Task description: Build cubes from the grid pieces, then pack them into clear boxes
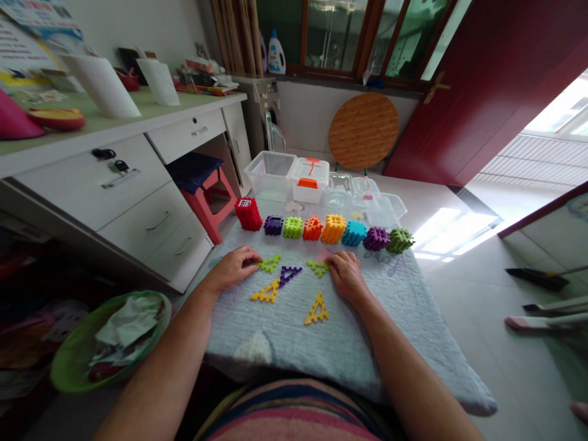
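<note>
My left hand [236,268] is closed, its fingertips pinching the left corner of a lime-green toothed triangle piece [270,263] on the cloth. Across from it, my right hand [348,275] grips the edge of a second lime-green triangle piece [318,267] between thumb and fingers. Between the hands lies a purple triangle piece [289,275], whose corner touches or nearly touches a yellow triangle piece [267,293]. Another yellow triangle piece [317,309] lies apart, nearer to me. All these pieces have open centres and notched edges.
Behind the hands, stacks of interlocking pieces stand in a row by colour, from a red stack [248,214] to an olive-green stack [400,241]. Clear plastic boxes [271,174] line the far edge of the cloth-covered table [367,349]. A laundry basket [68,367] sits at lower left.
</note>
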`<state>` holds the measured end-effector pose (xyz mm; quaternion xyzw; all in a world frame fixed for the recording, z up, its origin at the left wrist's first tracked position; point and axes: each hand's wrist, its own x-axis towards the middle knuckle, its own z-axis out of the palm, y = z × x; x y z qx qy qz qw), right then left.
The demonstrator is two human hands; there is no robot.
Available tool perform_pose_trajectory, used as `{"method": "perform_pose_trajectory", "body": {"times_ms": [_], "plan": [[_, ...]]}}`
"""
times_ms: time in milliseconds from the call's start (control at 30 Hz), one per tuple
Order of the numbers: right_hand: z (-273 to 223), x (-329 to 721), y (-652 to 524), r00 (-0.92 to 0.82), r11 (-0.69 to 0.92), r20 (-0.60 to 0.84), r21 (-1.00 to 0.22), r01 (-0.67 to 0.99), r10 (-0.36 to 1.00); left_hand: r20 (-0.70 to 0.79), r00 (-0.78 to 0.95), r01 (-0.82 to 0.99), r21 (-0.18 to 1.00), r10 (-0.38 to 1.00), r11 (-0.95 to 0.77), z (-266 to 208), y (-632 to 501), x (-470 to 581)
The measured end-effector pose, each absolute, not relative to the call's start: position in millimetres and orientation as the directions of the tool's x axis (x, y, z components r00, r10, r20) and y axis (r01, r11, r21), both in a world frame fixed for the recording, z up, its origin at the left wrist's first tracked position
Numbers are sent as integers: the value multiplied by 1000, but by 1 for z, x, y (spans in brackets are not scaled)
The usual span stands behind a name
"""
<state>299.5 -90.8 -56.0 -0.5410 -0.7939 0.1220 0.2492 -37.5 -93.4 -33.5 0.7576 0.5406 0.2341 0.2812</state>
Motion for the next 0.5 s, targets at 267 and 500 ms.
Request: {"method": "perform_pose_trajectory", "body": {"times_ms": [267, 500], "plan": [[-54, 297, -93, -265, 349, 246, -426, 835, 932, 112, 285, 728, 621, 952, -291, -38, -93, -36], [-53, 296, -91, -248, 348, 271, -432, 832, 930, 216, 240, 617, 718, 946, -321, -23, -92, -24]]}}
